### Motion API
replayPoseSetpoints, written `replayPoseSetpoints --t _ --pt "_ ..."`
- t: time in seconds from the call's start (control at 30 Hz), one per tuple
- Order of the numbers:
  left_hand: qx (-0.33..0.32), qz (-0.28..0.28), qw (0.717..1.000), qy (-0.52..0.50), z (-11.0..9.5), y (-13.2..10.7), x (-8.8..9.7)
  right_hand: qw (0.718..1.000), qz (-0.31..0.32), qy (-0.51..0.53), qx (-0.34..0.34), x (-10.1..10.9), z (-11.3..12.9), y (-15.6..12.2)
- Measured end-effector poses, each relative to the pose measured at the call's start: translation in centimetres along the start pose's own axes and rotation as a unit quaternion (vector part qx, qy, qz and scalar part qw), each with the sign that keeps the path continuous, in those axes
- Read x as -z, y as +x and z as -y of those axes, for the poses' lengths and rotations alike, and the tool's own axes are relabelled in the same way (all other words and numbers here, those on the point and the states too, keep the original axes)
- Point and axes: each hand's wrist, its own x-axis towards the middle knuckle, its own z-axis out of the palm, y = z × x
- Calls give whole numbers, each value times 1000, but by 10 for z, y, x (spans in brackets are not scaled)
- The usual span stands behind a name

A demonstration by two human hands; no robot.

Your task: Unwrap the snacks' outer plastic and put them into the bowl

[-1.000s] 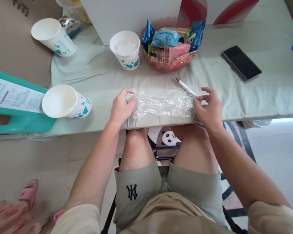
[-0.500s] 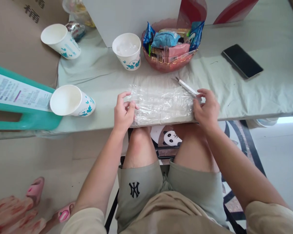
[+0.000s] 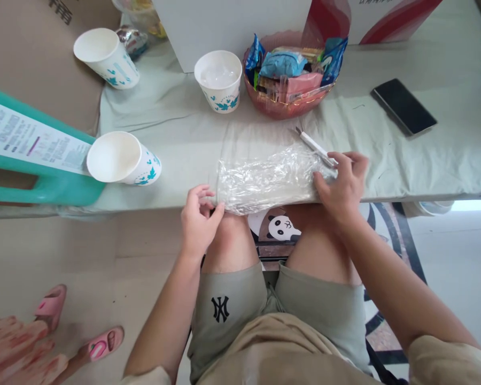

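Observation:
A sheet of clear plastic wrap point(image 3: 266, 179) lies crumpled at the near edge of the cloth-covered table point(image 3: 184, 144). My left hand point(image 3: 199, 219) pinches its left corner just below the table edge. My right hand point(image 3: 340, 182) is closed on the wrap's right end, resting on the table. A small white-handled cutter point(image 3: 315, 147) lies just beyond my right hand's fingers.
Three paper cups stand or lie about: one upright point(image 3: 218, 80), one on its side point(image 3: 122, 159), one tipped at the far left point(image 3: 106, 58). A pink bowl of snacks point(image 3: 291, 75), a black phone point(image 3: 403, 107), a teal stool point(image 3: 32, 160) and someone's pink slippers point(image 3: 100, 345).
My left hand has drawn the wrap's left corner toward me, off the table edge. The wrap has gathered into a narrower crumpled band. My right hand stayed on its right end.

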Motion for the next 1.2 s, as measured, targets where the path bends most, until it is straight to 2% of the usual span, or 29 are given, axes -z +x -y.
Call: replayPoseSetpoints --t 0.07,0.13,0.2,0.27,0.3,0.37,0.47,0.53,0.57,0.63,0.7,0.73,0.8,0.87,0.97,1.03,1.07,1.1,1.17,1.2 --pt "44 -54 996 -47 7 -17 -4 997 -46 -18 55 12 9 -7" --pt "99 -47 988 -111 13 -30 -11 991 -39 -2 132 18 22 -18" --pt "140 17 976 -164 15 -39 -20 976 62 4 211 16 34 -33" --pt "147 74 968 -189 14 -44 -28 952 177 -24 248 4 42 -45" --pt "140 79 967 -198 14 -44 -32 947 204 -39 246 -2 42 -50" --pt "120 57 964 -229 16 -42 -35 952 210 -34 219 -10 41 -53" --pt "89 38 947 -307 24 -31 -29 961 220 78 148 3 40 -50" --pt "29 76 941 -327 26 -19 -21 944 263 195 47 25 46 -43" --pt "-15 112 941 -320 24 -12 -17 921 291 258 -24 37 50 -39" --pt "-111 228 929 -272 11 2 -14 843 337 384 -170 57 61 -29" --pt "-162 369 889 -216 -13 13 -19 748 354 486 -282 67 69 -19" --pt "-165 417 871 -199 -26 17 -24 709 353 519 -323 68 72 -14" --pt "-139 474 844 -208 -49 24 -36 662 338 550 -381 65 73 -7" --pt "-94 490 823 -272 -65 30 -49 648 320 554 -414 58 71 -1" --pt "2 475 802 -363 -71 41 -64 648 320 553 -416 46 64 4" --pt "57 446 820 -355 -69 49 -70 666 334 533 -401 39 58 4" --pt "75 431 834 -336 -68 52 -72 696 332 509 -383 36 54 3" --pt "87 415 848 -318 -66 55 -73 741 320 476 -349 34 51 1" --pt "103 389 866 -297 -63 58 -75 848 266 396 -230 30 44 -2" --pt "111 378 872 -289 -62 59 -75 891 234 358 -152 29 41 -3"
